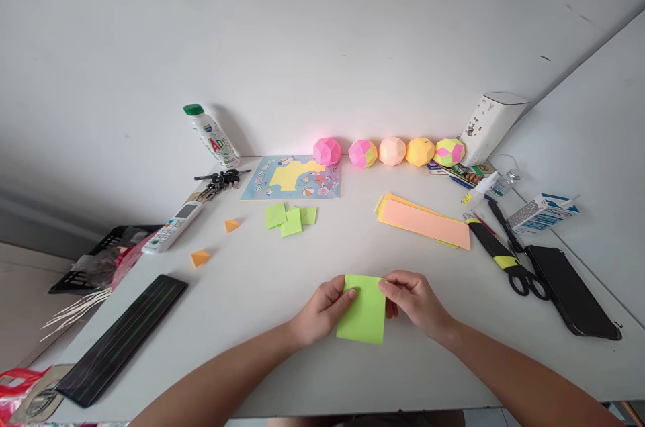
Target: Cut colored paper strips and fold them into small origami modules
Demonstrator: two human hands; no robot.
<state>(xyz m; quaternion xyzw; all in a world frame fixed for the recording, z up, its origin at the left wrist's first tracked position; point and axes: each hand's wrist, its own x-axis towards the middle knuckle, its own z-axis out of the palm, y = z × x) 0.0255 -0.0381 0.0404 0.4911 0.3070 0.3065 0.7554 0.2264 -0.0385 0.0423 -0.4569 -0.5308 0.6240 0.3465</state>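
Observation:
Near the front edge of the table, a flat green sheet of paper (361, 313) is held between both hands. My left hand (322, 309) pinches its left side, thumb lying on top and fingers underneath. At the upper right corner, my right hand (416, 299) grips the sheet between thumb and fingers. Several smaller green paper squares (291, 220) overlap farther back, left of the hands. Two small folded orange paper pieces (200, 258) rest to the left. A stack of paper strips (423, 222), pink on top, lies beyond my right hand.
Several faceted paper balls (392, 151) line the wall beside a blue printed card (292, 178). Left are a bottle (211, 136), keys (222, 180), a remote control (173, 227) and a dark flat bar (123, 340). Right are scissors (496, 252), a glue bottle (480, 190) and a black phone (572, 289).

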